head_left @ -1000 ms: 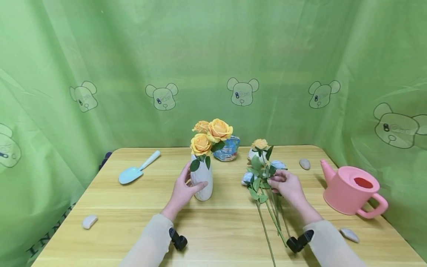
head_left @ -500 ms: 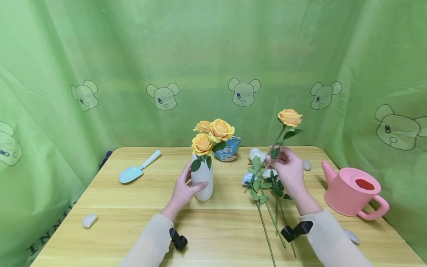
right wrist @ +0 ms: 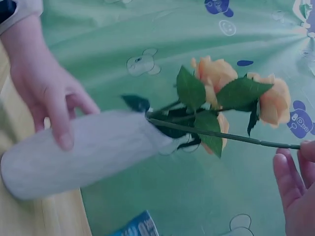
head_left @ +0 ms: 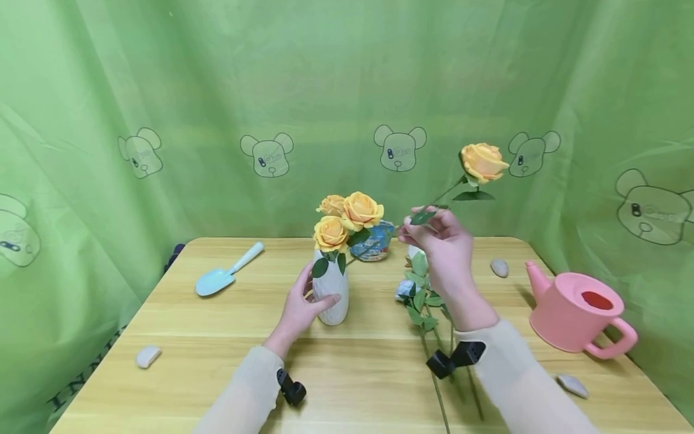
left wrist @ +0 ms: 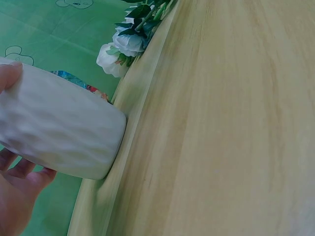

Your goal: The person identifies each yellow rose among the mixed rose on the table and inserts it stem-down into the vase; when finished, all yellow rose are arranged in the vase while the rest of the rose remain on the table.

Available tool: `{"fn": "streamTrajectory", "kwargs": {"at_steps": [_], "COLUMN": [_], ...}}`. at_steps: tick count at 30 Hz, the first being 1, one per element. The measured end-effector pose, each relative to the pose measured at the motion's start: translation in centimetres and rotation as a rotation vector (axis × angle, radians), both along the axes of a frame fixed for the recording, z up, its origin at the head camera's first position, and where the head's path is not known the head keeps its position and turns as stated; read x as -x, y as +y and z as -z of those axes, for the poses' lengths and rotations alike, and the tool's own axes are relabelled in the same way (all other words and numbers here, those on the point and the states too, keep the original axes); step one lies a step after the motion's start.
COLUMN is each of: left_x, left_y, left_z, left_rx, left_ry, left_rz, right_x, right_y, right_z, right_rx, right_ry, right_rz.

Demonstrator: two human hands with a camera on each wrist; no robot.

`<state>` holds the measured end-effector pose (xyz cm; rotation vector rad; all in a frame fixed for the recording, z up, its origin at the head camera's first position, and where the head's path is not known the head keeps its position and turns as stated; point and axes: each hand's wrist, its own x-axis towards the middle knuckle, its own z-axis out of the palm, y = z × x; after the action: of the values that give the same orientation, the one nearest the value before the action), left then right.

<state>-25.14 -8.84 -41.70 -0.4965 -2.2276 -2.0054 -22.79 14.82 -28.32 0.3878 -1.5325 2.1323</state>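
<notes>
A white textured vase [head_left: 332,295] stands upright on the wooden table, with several yellow roses [head_left: 362,209] in its mouth. My left hand [head_left: 297,310] grips the vase from its left side, thumb across the front. In my right hand [head_left: 449,253] is the stem of another yellow rose [head_left: 484,163], pinched between fingers and thumb and tilted, its bloom up to the right. In the right wrist view the lower end of that stem [right wrist: 221,133] reaches the vase's mouth; whether it is inside, I cannot tell. Pale roses [head_left: 405,289] with long stems lie below my right hand, partly hidden.
Behind the vase sits a blue packet [head_left: 374,246]. A pink watering can [head_left: 566,319] stands on the right, and a light blue trowel [head_left: 214,281] lies on the left. Stones [head_left: 500,267] are scattered near the edges. A green curtain [head_left: 347,78] surrounds the table.
My right hand has lifted one yellow rose off the pile, raised it and brought its stem leftward to the vase. The left hand stays on the vase.
</notes>
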Motion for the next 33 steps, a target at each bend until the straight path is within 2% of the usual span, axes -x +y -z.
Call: {"fn": "streamTrajectory", "kwargs": {"at_steps": [4, 9, 14, 22, 29, 31, 33], "left_x": [0.0, 0.0, 0.0, 0.1, 1.8, 1.9, 1.3], "left_y": [0.0, 0.0, 0.1, 0.1, 0.0, 0.0, 0.0], "left_z": [0.0, 0.0, 0.0, 0.3, 2.6, 2.8, 2.1], "left_rx": [-0.007, -0.010, -0.009, -0.010, -0.013, -0.009, -0.009], "left_ry": [0.010, 0.020, 0.010, 0.021, 0.020, 0.030, 0.023], "left_rz": [-0.005, -0.006, -0.011, -0.009, -0.029, -0.036, -0.034], "right_x": [0.4, 1.0, 1.8, 3.1, 3.8, 3.8, 3.9], "right_y": [-0.9, -1.7, -2.3, -3.3, -4.3, -4.5, -4.8], "right_z": [-0.4, -0.4, 0.0, 1.3, 2.8, 3.0, 3.1], "right_rx": [0.086, 0.148, 0.164, 0.105, 0.181, 0.210, 0.227], "right_ry": [0.043, 0.052, 0.059, -0.041, -0.150, -0.164, -0.167], "right_rz": [0.005, 0.030, 0.047, 0.030, -0.055, -0.081, -0.100]}}
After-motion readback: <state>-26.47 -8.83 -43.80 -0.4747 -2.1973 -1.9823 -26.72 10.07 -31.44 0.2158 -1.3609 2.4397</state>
